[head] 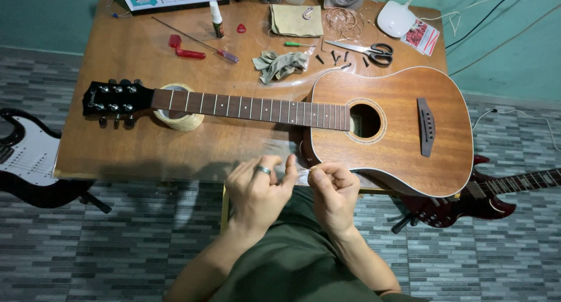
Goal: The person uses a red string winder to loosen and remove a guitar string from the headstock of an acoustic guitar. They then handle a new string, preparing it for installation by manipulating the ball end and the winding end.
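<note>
Both hands are held together just below the table's near edge. Left hand, ringed, and right hand are pinched on a thin clear strand or wrapper between the fingertips; its kind cannot be told. Just beyond, an unstrung acoustic guitar is laid flat on the wooden table, neck propped on a tape roll. Scissors and a grey cloth are seen farther back.

Guitar on table, neck over tape roll; scissors behind.
</note>
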